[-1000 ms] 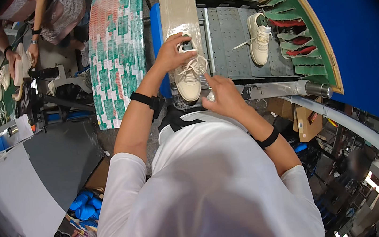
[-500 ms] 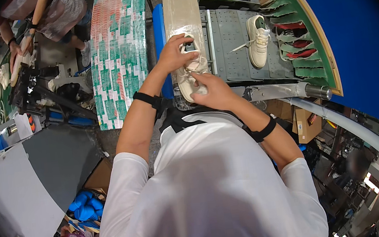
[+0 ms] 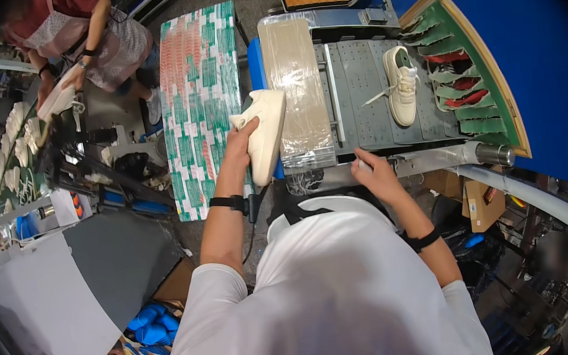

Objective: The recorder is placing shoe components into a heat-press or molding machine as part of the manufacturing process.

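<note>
My left hand grips a cream sneaker by its heel and holds it sole-out, to the left of the plastic-wrapped board. A black band circles that wrist. My right hand rests at the near edge of the grey perforated machine bed, with a small pale object at its fingertips that I cannot make out. A second cream sneaker, laces loose, lies on that bed to the right.
A green and red patterned sheet covers the table at left. A green rack with red and green inserts stands at right. Another person holds a shoe at far left. Blue items lie on the floor.
My left hand has lifted the sneaker off the front of the machine and swung it left. My right hand let go of it and dropped to the machine's edge.
</note>
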A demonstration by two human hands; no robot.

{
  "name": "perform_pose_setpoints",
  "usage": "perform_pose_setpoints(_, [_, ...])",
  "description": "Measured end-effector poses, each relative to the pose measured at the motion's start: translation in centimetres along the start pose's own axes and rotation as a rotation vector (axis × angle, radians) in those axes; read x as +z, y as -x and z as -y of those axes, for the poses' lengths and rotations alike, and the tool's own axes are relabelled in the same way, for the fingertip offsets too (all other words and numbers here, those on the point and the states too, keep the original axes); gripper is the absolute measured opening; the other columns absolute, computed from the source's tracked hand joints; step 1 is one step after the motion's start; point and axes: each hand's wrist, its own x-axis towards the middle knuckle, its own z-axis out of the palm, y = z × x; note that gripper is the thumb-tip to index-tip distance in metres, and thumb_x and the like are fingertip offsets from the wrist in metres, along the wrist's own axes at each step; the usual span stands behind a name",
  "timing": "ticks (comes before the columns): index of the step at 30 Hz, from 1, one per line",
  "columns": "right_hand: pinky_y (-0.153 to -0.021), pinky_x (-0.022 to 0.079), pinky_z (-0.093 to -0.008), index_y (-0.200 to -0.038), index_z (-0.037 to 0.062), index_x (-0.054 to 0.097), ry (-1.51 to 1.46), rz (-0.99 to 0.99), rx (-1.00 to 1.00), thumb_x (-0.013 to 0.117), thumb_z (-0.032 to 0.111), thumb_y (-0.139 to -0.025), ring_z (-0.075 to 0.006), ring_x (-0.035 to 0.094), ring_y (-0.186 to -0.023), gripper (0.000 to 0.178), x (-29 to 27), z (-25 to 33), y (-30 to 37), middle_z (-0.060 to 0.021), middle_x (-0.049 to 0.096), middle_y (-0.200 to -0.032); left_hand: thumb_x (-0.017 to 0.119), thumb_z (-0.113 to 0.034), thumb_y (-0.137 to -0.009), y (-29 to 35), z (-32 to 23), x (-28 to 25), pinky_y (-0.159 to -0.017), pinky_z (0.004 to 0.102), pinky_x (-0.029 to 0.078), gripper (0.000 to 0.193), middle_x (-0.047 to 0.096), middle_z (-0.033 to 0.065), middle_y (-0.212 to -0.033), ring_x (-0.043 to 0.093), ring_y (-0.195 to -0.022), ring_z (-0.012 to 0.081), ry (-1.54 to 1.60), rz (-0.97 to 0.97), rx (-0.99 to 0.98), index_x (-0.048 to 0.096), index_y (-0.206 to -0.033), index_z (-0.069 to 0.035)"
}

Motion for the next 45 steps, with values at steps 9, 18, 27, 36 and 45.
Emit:
perform_pose_setpoints(9, [-0.095, 0.054, -0.0378, -0.143, -0.0057, 0.061, 0.079, 0.004, 0.084, 0.08, 0.031, -0.087, -0.033, 0.071, -0.106, 0.07, -2.3, -4.4, 1.9, -0.0155, 0.072, -0.113, 0.093, -0.016, -0.062, -10.0, -14.5, -6.3, -0.107, 0.0434, 0.053, 0.084, 0.071, 0.0211, -0.131, 0.068, -0.123, 0.0373, -1.469, -0.217, 0.539, 0.061, -0.139, -0.005])
perform_pose_setpoints(18, [-0.099, 0.055, -0.0446, -0.148, -0.0035, 0.056, 0.086, 0.039, 0.194, 0.08, 0.038, -0.086, -0.0405, 0.07, -0.114, 0.078, -7.1, -8.8, 2.9, -0.0254, 0.071, -0.123, 0.083, -0.01, -0.077, -11.4, -0.3, 18.4, -0.114, 0.0519, 0.043, 0.064, 0.061, 0.0257, -0.138, 0.056, -0.13, 0.0457, -1.375, -0.131, 0.954, 0.062, -0.136, -0.002])
perform_pose_setpoints(27, [-0.1, 0.054, -0.0437, -0.149, -0.0029, 0.055, 0.093, -0.025, 0.162, 0.081, 0.032, -0.087, -0.0385, 0.069, -0.115, 0.076, -12.3, -9.1, 5.0, -0.0242, 0.071, -0.122, 0.097, -0.036, -0.069, -11.6, 19.4, 44.8, -0.102, 0.0476, 0.055, 0.095, 0.071, 0.0212, -0.126, 0.069, -0.118, 0.0384, -0.724, -0.049, 0.324, 0.049, -0.141, 0.0])
perform_pose_setpoints(36, [-0.104, 0.052, -0.0415, -0.148, -0.0047, 0.056, -0.048, -0.046, 0.099, 0.08, 0.027, -0.088, -0.0378, 0.067, -0.118, 0.071, -11.4, -9.6, 5.4, -0.0216, 0.07, -0.125, 0.083, -0.014, -0.088, -7.4, 7.8, 30.6, -0.063, 0.0252, 0.046, 0.025, 0.073, -0.0028, -0.092, 0.065, -0.073, 0.0083, -0.397, 0.214, -0.068, 0.072, -0.109, -0.008])
perform_pose_setpoints(45, [-0.105, 0.051, -0.0407, -0.148, -0.007, 0.055, -0.006, 0.128, -0.148, 0.078, 0.027, -0.088, -0.0376, 0.067, -0.119, 0.073, -5.0, -3.2, -0.8, -0.022, 0.069, -0.125, 0.089, -0.029, -0.084, 3.4, 2.6, 17.5, -0.102, 0.0385, 0.053, 0.075, 0.074, 0.0196, -0.126, 0.073, -0.116, 0.0298, -1.179, -0.103, 0.317, 0.055, -0.144, 0.0])
